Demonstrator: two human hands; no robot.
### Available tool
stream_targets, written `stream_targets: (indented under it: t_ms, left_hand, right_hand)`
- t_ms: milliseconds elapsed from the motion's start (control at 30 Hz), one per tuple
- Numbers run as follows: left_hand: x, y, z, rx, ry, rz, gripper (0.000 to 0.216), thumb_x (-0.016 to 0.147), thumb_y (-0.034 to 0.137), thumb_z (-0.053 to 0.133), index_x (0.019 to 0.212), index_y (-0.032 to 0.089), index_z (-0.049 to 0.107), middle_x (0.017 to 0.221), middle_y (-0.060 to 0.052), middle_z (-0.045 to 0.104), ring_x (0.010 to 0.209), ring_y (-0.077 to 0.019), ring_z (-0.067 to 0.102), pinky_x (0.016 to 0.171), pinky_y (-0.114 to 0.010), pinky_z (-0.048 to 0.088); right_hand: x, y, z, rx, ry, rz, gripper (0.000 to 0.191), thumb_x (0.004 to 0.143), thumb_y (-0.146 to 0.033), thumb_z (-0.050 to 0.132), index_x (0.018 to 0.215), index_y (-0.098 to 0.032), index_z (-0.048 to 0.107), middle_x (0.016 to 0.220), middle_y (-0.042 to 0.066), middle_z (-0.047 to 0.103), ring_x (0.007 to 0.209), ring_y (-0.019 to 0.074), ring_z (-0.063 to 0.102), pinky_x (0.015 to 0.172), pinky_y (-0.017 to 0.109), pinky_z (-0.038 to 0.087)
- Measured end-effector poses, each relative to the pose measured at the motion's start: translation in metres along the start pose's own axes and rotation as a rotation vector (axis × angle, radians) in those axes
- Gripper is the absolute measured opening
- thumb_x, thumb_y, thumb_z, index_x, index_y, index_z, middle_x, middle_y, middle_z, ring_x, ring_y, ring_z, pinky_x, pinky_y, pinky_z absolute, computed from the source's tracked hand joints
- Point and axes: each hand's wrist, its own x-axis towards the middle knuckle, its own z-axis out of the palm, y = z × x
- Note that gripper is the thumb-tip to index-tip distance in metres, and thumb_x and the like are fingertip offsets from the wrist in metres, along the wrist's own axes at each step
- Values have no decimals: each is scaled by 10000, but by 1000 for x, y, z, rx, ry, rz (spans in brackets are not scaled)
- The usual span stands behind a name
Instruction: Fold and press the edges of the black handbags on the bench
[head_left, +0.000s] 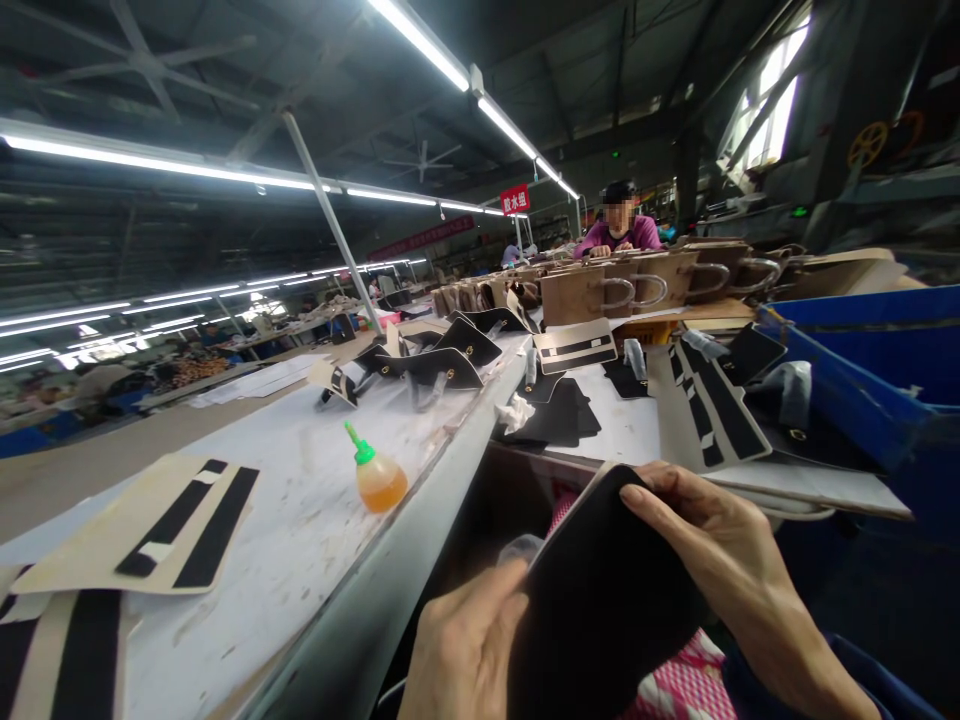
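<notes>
I hold a black, tan-edged leather-like panel (600,590) low in front of me. My left hand (465,650) grips its lower left edge, thumb pressed on the black face. My right hand (720,560) wraps over the top right edge, fingers curled on the panel. Beneath the panel lies pink checked cloth (675,685).
A white conveyor table (300,520) runs on the left, with an orange glue bottle with green cap (377,477), beige-and-black cut panels (157,530) and black flaps (435,365). Brown bags with handles (600,290) stand ahead. A seated person in purple (619,232) works behind them. A blue bin (862,370) stands right.
</notes>
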Motion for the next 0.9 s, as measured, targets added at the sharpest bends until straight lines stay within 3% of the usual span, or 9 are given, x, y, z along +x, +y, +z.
stream_targets:
  t_ms: [233, 400, 667, 800, 900]
  left_hand:
    - [10, 6, 27, 70, 71, 44, 246, 943, 130, 446, 1075, 143, 653, 765, -37, 680, 712, -126, 691, 726, -168, 540]
    - [13, 9, 25, -10, 10, 47, 221, 962, 168, 436, 854, 171, 628, 596, 9, 575, 521, -92, 587, 533, -160, 445]
    - [11, 4, 42, 138, 142, 137, 217, 963, 179, 455, 1112, 152, 611, 798, -61, 729, 669, -161, 702, 624, -226, 513]
    - [11, 7, 35, 23, 10, 78, 222, 968, 185, 431, 948, 171, 651, 615, -15, 644, 500, -111, 607, 474, -186, 411]
    - [13, 10, 33, -36, 13, 48, 225, 968, 222, 440, 1031, 184, 653, 710, -28, 695, 600, -124, 663, 560, -179, 469]
  right_hand:
    - [-6, -6, -1, -87, -3, -82, 311, 763, -475, 734, 680, -186, 655, 668, 10, 606, 587, 135, 517, 492, 213, 414]
    - [-5, -8, -3, -86, -16, -98, 324, 769, -487, 726, 679, -184, 653, 693, 24, 625, 609, 151, 542, 494, 219, 424]
    - [-5, -7, -1, -137, -98, -254, 249, 838, -427, 685, 722, -207, 688, 724, 15, 673, 637, 160, 627, 577, 226, 497]
    - [-5, -12, 0, -155, -136, -300, 265, 854, -400, 663, 672, -208, 667, 714, 11, 678, 641, 158, 637, 582, 219, 506]
    - [-6, -14, 0, -161, -153, -316, 257, 866, -388, 649, 685, -207, 669, 722, 16, 689, 637, 158, 642, 575, 221, 504]
